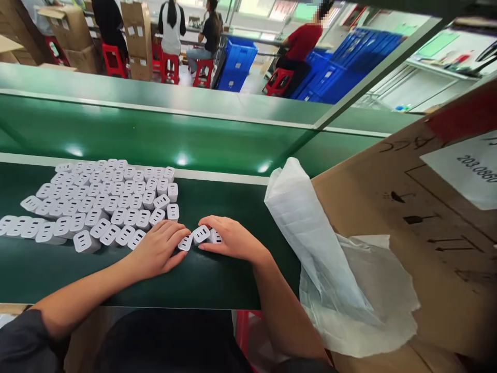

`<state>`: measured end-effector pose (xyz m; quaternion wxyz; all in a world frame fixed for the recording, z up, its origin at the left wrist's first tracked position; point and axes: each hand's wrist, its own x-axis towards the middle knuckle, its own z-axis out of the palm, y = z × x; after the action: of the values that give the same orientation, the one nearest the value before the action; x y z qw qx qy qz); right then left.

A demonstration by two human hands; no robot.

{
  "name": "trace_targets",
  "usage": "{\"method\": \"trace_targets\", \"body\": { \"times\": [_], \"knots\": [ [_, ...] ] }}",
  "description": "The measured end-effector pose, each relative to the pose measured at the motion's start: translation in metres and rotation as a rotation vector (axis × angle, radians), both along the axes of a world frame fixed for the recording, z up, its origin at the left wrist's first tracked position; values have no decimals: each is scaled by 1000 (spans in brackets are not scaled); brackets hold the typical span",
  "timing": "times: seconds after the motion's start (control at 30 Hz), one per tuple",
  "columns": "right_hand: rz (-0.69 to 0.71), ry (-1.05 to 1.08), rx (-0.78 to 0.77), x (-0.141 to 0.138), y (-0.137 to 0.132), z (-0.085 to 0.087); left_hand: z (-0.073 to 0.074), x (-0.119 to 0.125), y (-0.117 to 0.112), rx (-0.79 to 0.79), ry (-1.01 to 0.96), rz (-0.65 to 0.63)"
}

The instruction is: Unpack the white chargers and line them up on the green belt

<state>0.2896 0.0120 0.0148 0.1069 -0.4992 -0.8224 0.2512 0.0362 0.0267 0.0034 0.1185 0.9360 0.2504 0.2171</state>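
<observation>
White USB charger blocks [112, 202], many with dark port slots facing up, stand in close rows on the dark green work surface [147, 287]. At the front right of these rows, my left hand [158, 249] is closed around one charger block [185, 243], thumb at the near side. Facing it, my right hand [229, 238] grips a charger block [201, 234] and another one [215, 237] between thumb and fingers. The blocks in the two hands almost touch, and the fingers hide part of them. Several blocks beside my left hand are partly covered.
To the right stands a large open cardboard box [427, 207], with white wrapping sheet [326, 248] draped over its edge. A green panel [155, 132] with a ledge borders the far side. Beyond it are seated people, red stools [170, 68] and blue crates [236, 62].
</observation>
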Motion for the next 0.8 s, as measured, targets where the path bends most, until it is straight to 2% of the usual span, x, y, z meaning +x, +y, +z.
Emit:
{"method": "trace_targets", "body": {
  "times": [0.43,0.8],
  "knots": [
    [124,88,-24,5,-2,2,1,0,-1,-35,36,32],
    [159,134,-51,3,-5,1,-3,-1,0,-12,44,31]
  ]
}}
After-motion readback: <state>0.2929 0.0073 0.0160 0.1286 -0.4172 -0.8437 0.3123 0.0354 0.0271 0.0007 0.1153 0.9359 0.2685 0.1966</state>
